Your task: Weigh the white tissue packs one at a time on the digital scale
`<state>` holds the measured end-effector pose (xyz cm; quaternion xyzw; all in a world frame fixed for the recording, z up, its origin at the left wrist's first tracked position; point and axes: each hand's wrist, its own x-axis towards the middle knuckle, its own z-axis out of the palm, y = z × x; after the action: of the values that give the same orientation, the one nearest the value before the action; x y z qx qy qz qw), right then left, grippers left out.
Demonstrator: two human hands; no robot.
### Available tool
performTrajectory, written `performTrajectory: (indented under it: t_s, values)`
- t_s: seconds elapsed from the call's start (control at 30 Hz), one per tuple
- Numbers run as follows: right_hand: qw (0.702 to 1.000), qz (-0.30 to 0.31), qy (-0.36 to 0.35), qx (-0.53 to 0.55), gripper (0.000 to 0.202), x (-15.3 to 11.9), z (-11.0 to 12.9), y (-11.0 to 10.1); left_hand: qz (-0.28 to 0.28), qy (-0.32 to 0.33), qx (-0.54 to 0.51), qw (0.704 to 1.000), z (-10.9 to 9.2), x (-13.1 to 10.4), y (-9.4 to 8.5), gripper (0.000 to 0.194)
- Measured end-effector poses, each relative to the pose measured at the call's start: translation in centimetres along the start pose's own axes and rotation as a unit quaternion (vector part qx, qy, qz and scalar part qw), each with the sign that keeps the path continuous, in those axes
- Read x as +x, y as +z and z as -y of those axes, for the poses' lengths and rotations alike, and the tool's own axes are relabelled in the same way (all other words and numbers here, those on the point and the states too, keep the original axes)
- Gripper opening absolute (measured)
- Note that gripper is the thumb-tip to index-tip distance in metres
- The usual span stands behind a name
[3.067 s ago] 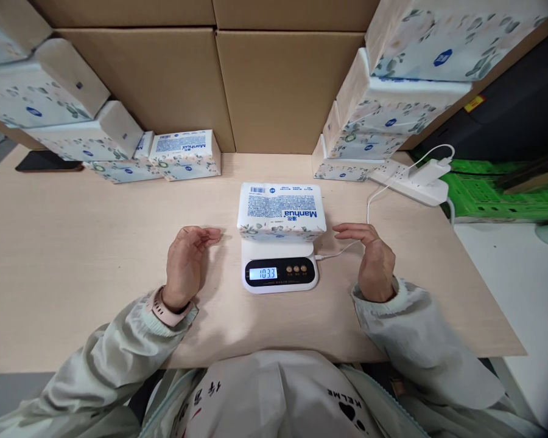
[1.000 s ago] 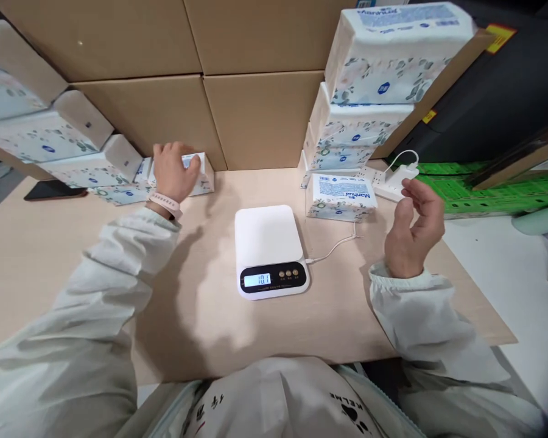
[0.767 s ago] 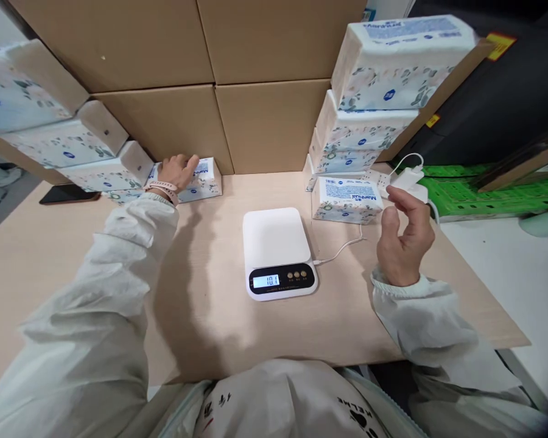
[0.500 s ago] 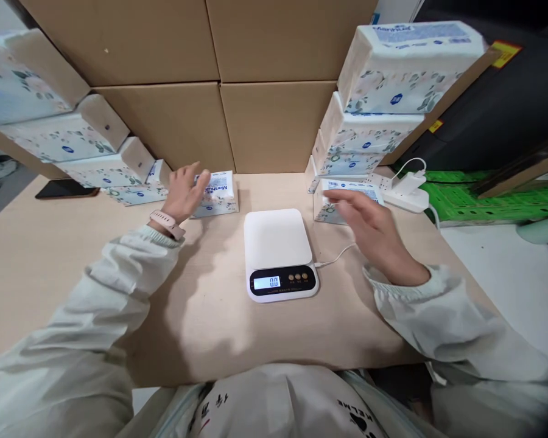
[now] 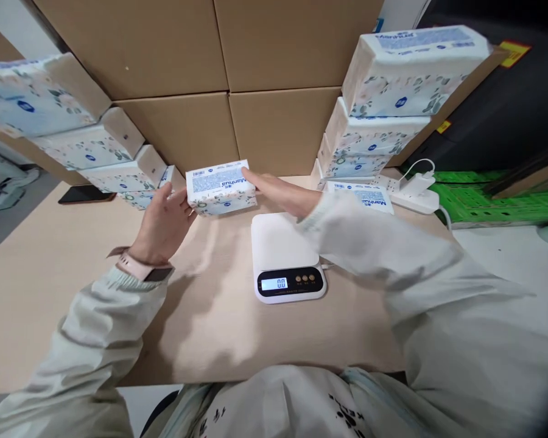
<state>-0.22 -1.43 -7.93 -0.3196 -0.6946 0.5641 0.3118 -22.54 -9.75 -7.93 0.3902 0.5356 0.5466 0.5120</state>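
Observation:
A white and blue flowered tissue pack (image 5: 221, 187) is held between my two hands, behind and left of the scale. My left hand (image 5: 162, 222), with a pink-banded watch at the wrist, grips its left end. At its right end, my right hand (image 5: 281, 191) presses with the fingers, some of them hidden behind the pack. The white digital scale (image 5: 283, 243) has nothing on its plate and reads 0.0; my right sleeve covers part of its right edge. Another tissue pack (image 5: 360, 196) lies flat on the table beyond my right sleeve.
Tissue packs are stacked at the left (image 5: 91, 143) and right (image 5: 383, 131). Cardboard boxes (image 5: 178, 131) form a wall behind. A dark phone (image 5: 86, 194) lies at the left, a white power strip (image 5: 413, 196) with a plug at the right, beside a green crate (image 5: 484, 210).
My right hand has swung left from the right-hand pack to the left one. Both hands have taken hold of that pack and raised it a little, tilting it.

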Motion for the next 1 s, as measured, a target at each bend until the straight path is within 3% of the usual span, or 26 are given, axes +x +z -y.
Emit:
performTrajectory:
  t_s: [0.07,0.13,0.27,0.37,0.5,0.6,0.7,0.77,0.83,0.9,1.0]
  values:
    - [0.999,0.025,0.021,-0.017,0.057,-4.1,2.3,-1.5,0.037,0.029,0.012,0.999,-1.4,-2.7,1.2,0.046]
    - [0.999,-0.014,0.012,-0.044,0.049,-8.5,3.6,-2.9,0.066,0.024,0.018,0.997,-2.3,-5.2,2.6,0.041]
    - [0.992,-0.082,0.043,-0.091,0.046,-15.2,2.1,-4.4,0.115,-0.044,-0.008,0.992,-1.6,-7.7,5.1,0.035]
    - [0.99,-0.084,0.071,-0.083,0.049,-17.2,-0.7,-4.4,0.155,-0.093,-0.035,0.983,0.5,-7.6,6.0,0.038]
    - [0.987,-0.101,0.087,-0.088,0.051,-18.0,-3.5,-3.8,0.174,-0.113,-0.042,0.977,2.9,-7.1,5.6,0.042]
    - [0.968,-0.204,0.017,-0.146,0.049,-18.7,-5.3,-3.3,0.123,-0.11,-0.052,0.985,4.5,-7.2,4.6,0.046]
    - [0.891,-0.393,-0.105,-0.204,0.039,-19.8,-7.3,-2.9,0.019,-0.068,-0.062,0.996,6.7,-7.4,3.1,0.046]
    - [0.835,-0.484,-0.157,-0.208,0.032,-20.1,-8.4,-2.9,-0.056,-0.028,-0.073,0.995,8.3,-7.3,2.0,0.041]
    - [0.798,-0.541,-0.172,-0.203,0.031,-20.1,-9.1,-3.0,-0.105,-0.008,-0.091,0.99,9.5,-7.0,1.1,0.035]
    - [0.774,-0.576,-0.171,-0.201,0.032,-19.7,-9.3,-3.3,-0.117,-0.018,-0.108,0.987,10.0,-6.6,0.4,0.03]
    - [0.765,-0.596,-0.171,-0.176,0.032,-19.3,-9.4,-3.7,-0.115,-0.041,-0.124,0.985,9.9,-6.1,-0.1,0.028]
